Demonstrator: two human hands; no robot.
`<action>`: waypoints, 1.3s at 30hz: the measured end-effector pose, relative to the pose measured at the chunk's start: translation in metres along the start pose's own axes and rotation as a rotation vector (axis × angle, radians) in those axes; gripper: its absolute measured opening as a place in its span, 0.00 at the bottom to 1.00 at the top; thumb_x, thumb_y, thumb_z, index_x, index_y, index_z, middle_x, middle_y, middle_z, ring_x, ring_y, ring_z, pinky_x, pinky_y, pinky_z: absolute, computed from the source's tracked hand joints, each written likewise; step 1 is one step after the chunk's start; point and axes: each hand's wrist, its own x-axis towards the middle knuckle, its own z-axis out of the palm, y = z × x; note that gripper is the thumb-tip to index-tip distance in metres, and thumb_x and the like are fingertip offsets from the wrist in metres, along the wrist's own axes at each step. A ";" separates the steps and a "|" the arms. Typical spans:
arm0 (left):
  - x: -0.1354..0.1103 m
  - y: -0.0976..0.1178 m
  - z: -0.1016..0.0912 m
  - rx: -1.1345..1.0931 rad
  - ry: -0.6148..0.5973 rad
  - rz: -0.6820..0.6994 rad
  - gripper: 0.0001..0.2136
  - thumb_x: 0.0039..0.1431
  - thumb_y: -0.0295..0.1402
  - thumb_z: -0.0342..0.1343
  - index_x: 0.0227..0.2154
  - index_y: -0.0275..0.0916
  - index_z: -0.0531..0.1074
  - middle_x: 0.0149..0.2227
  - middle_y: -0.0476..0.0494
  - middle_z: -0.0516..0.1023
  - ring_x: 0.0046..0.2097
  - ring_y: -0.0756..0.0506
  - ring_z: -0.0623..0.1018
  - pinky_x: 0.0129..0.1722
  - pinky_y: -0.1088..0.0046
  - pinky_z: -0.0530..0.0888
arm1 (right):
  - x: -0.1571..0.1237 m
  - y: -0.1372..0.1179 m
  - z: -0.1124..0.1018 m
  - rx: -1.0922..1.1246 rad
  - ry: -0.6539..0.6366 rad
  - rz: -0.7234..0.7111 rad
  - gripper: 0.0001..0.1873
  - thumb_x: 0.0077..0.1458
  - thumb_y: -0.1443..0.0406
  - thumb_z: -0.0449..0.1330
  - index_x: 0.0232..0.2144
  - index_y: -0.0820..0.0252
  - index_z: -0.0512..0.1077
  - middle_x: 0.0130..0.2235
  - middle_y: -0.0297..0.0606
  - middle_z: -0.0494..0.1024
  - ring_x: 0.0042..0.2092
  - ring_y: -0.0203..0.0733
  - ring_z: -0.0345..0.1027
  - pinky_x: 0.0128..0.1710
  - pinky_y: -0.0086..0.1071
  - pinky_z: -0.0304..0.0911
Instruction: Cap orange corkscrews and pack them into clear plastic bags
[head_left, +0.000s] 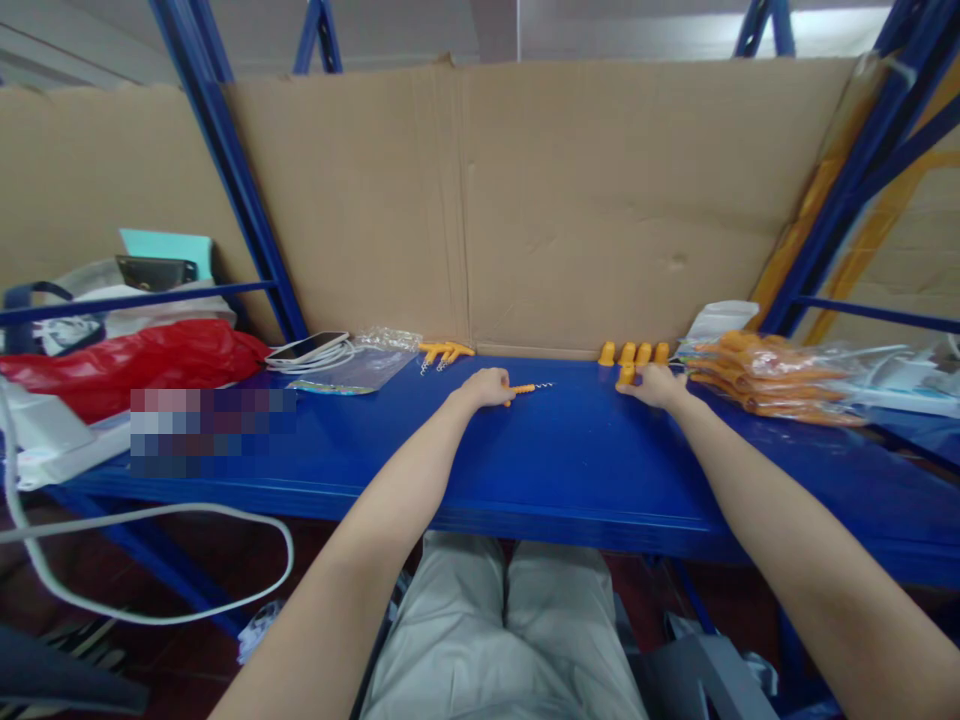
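Observation:
My left hand is closed around the handle of an orange corkscrew. Its metal spiral points right, just above the blue tabletop. My right hand has its thumb and fingers around an orange cap, a small cup-shaped piece that stands in front of the others. Right behind it, several more orange caps form a row near the cardboard. Farther left, other orange corkscrews lie together at the back, their spirals toward me.
Bagged orange pieces are piled at the right. On the left lie a phone with a coiled white cable, a clear plastic bag and a red bag. A cardboard sheet walls the back between blue posts.

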 end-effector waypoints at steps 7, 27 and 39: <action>0.001 -0.003 0.003 -0.023 0.173 0.089 0.11 0.50 0.33 0.57 0.38 0.40 0.73 0.33 0.46 0.80 0.36 0.46 0.77 0.32 0.76 0.69 | -0.002 -0.035 -0.004 0.012 0.044 -0.218 0.17 0.50 0.67 0.58 0.44 0.57 0.72 0.49 0.47 0.75 0.53 0.62 0.65 0.52 0.62 0.52; -0.001 -0.001 0.004 -0.057 0.222 0.127 0.12 0.50 0.32 0.58 0.40 0.38 0.72 0.31 0.45 0.79 0.38 0.45 0.78 0.36 0.73 0.71 | 0.003 -0.041 0.007 0.201 0.123 -0.461 0.16 0.51 0.67 0.59 0.44 0.59 0.72 0.42 0.42 0.79 0.41 0.46 0.74 0.42 0.37 0.68; -0.001 -0.001 0.004 -0.094 0.236 0.132 0.10 0.51 0.32 0.58 0.38 0.38 0.73 0.27 0.47 0.78 0.35 0.47 0.78 0.34 0.75 0.69 | -0.004 -0.052 0.000 0.305 0.090 -0.470 0.17 0.51 0.68 0.58 0.45 0.60 0.73 0.45 0.43 0.78 0.45 0.47 0.73 0.47 0.40 0.67</action>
